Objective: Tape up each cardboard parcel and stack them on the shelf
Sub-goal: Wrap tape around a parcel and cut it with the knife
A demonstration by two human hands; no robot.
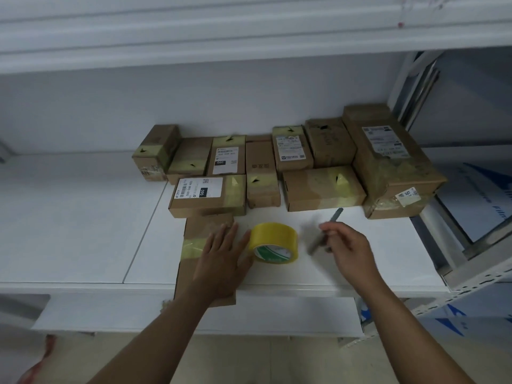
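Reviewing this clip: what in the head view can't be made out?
- Tool in right hand: motion-blurred, type unclear.
- Flat parcel under left hand: top partly covered.
- Label print: too small to read.
- Rear parcels: hidden by front boxes.

Yellow tape roll (273, 242) — brown parcels (207, 195), white shelf (83, 217)

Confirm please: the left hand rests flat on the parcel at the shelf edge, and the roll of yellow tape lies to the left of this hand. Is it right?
Not quite. In the head view the roll of yellow tape lies to the right of the left hand, between both hands. The rest holds: that hand rests flat on the parcel at the shelf edge.
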